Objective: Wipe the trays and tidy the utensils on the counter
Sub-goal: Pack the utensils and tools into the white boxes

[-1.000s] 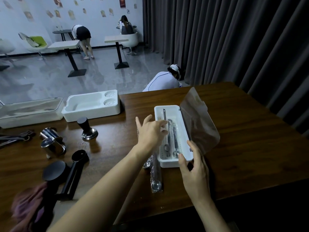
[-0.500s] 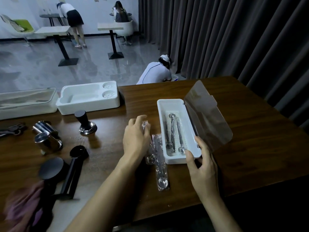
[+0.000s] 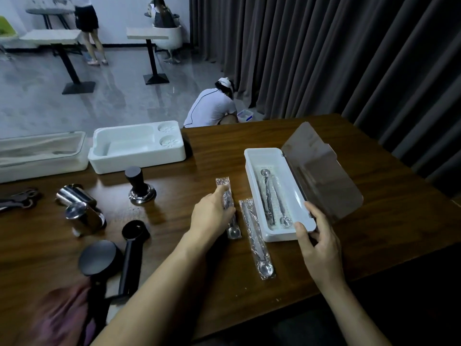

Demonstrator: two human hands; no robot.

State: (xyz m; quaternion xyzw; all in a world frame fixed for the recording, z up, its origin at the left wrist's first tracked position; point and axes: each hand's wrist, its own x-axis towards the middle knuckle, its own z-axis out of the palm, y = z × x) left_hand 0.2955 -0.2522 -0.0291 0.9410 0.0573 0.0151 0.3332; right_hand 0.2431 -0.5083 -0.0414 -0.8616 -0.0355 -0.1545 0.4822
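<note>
The left hand (image 3: 212,213) has moved off the white box (image 3: 282,236) and now curls its fingers over 1 wrapped spoon (image 3: 233,232) on the table (image 3: 374,221), left of the box. A second wrapped spoon (image 3: 257,243) lies between them. The right hand (image 3: 321,248) grips the box's near corner, thumb on the rim.

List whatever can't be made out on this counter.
Head view throughout.
Left wrapped spoon: middle covered by the left hand.
White box: near corner behind the right hand.
Spoons inside: overlapping, dim, count unclear.
Pink cloth: motion-blurred, cut by bottom edge.
Dark tool: cut by left edge.
</note>
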